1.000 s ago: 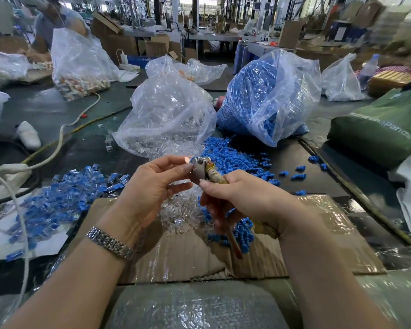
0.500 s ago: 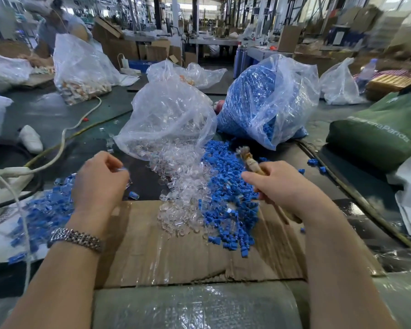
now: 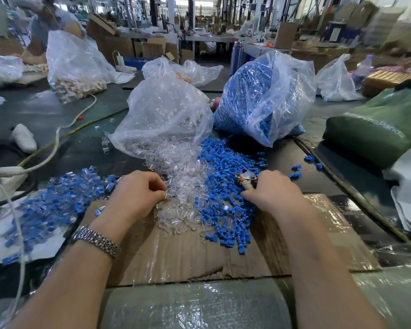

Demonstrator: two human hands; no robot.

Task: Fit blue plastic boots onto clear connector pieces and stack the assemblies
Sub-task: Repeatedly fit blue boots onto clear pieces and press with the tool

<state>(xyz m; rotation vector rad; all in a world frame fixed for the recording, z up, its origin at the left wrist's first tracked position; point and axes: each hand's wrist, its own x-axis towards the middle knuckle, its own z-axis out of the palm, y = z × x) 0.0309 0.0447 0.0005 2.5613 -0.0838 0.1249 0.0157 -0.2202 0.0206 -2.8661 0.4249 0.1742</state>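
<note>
My left hand is curled at the left edge of the loose pile of clear connector pieces, with its fingertips pinched on a clear connector. My right hand grips a wooden-handled tool, and the tool's metal tip rests in the heap of blue boots. A pile of finished blue-and-clear assemblies lies to the left on white paper. Both loose heaps spill onto a taped cardboard sheet.
Behind the heaps stand a clear bag of connectors and a bag of blue boots. A green bag lies at the right. White cables cross the left side. Another person works by a bag at far left.
My left hand moved from the middle to the assembly pile, then right to the clear pile. My right hand lowered the tool into the blue boots.
</note>
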